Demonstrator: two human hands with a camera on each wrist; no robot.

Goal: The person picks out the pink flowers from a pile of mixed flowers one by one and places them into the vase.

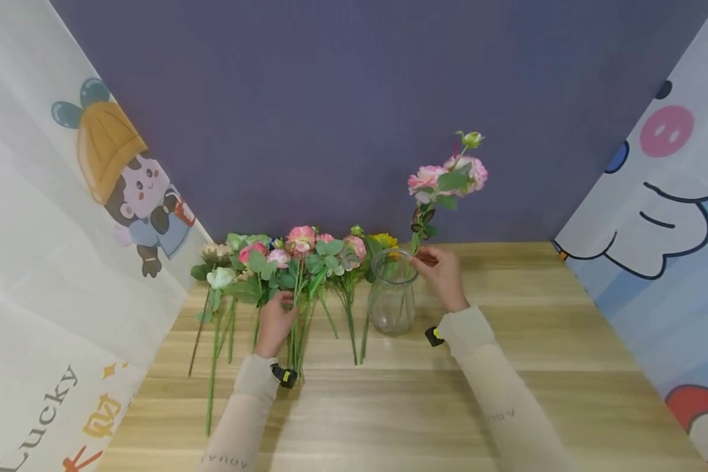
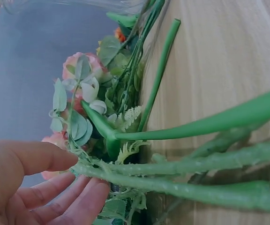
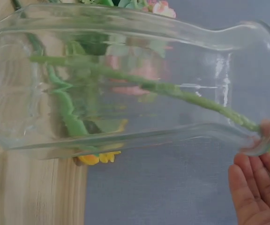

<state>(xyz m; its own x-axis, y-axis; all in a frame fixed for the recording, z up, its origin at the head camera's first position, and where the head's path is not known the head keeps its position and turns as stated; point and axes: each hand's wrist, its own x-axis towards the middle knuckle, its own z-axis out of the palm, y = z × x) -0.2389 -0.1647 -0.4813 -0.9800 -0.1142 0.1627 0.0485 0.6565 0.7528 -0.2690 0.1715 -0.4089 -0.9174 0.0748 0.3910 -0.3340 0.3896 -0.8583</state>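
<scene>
- Up at the right hand, a spray of pink-and-white flowers is pinched by its stem between thumb and fingers, the blooms lifted above the hand and topped by a pale green bud.
- Just left of that hand, the clear glass vase is stood upright on the desk; the fingers are held right at its rim.
- Below the right hand, the stem can be seen through the glass, slanted down inside the vase.
- Over at the left hand, green stems are pinched lightly between thumb and fingers, the other fingers loosely extended beneath.
- Just ahead of the left hand, a pink flower is bunched among leaves and other pink blooms.
- To that hand's left, a white flower is laid on the desk, its long stem pointed back toward the person.
- Between the hands, more stems are spread; a yellow flower is seen behind the vase, left of the right hand.
</scene>
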